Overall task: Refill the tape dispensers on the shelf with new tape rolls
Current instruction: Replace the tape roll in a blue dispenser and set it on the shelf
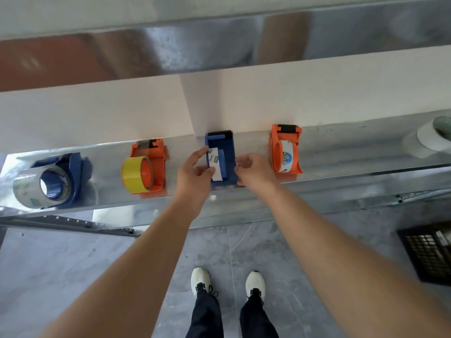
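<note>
Galvanised metal forms the shelf (341, 154), on which four tape dispensers are lined up side by side. At the centre, a blue dispenser (228, 152) is seen from above, and a white labelled tape roll (214, 162) is seated edge-on in its well, against the wall at 9 o'clock. The roll is pinched by the left hand (195, 174): its grip is closed on the roll, with a fingertip at the far end and the thumb at the near end. The right hand (253, 169) is placed at 3 o'clock of the same dispenser, its fingers curled against the outer wall, so that the body is held in its grip.

At 3 o'clock from the centre, well apart, an orange dispenser (286, 150) is loaded with a white printed roll (288, 159). At 9 o'clock, a second orange dispenser (156, 154) is laid on its side with a yellow roll (133, 174) on its hub. Further along at 9 o'clock, a dark blue dispenser (78, 172) is also laid over, and a clear roll (31, 186) is carried on it. At the shelf's far 3 o'clock end a loose white roll (429, 140) is partly cut off by the edge.

Below, at 6 o'clock, white shoes (200, 279) are planted on a grey tiled floor (73, 264), with a black crate (429, 252) at about 4 o'clock.
</note>
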### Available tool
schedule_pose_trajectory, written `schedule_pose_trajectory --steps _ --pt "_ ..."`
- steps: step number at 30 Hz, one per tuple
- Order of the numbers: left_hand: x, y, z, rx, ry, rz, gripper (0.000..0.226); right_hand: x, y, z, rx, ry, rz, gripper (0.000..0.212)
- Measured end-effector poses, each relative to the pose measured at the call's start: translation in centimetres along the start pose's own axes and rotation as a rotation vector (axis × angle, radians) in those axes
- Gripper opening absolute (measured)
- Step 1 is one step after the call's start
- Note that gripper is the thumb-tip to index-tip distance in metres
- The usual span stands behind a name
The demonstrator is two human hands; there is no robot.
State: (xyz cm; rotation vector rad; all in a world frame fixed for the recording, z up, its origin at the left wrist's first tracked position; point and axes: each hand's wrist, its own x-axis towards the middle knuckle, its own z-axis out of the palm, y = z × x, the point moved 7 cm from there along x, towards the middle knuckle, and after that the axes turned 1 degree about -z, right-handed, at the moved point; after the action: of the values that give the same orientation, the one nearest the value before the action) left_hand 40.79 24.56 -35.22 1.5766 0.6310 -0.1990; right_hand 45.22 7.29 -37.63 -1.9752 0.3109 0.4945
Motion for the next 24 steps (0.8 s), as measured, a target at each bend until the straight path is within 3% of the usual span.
schedule_pose_trajectory --steps 8,16,21,24 --pt "-1.2 -0.3 0.2 -0.306 -0.102 -0.052 0.058 -0.9 0.5 -2.0 0.069 0.155 0.017 0.011" --pt "-0.9 -1.9 0.1 -0.393 0.05 -0.117 0.035 -1.9 -1.4 -3.1 0.055 0.213 -0.059 0.018" --pt "0.1 -2.4 -0.3 -0.261 0.168 -0.11 0.018 -2.2 -2.4 -2.8 -0.017 0.235 -0.158 0.021" --pt "0.0 -1.8 0.0 -0.134 0.151 -0.032 0.026 -2.4 -2.7 -2.3 -0.024 0.229 -0.202 0.023"
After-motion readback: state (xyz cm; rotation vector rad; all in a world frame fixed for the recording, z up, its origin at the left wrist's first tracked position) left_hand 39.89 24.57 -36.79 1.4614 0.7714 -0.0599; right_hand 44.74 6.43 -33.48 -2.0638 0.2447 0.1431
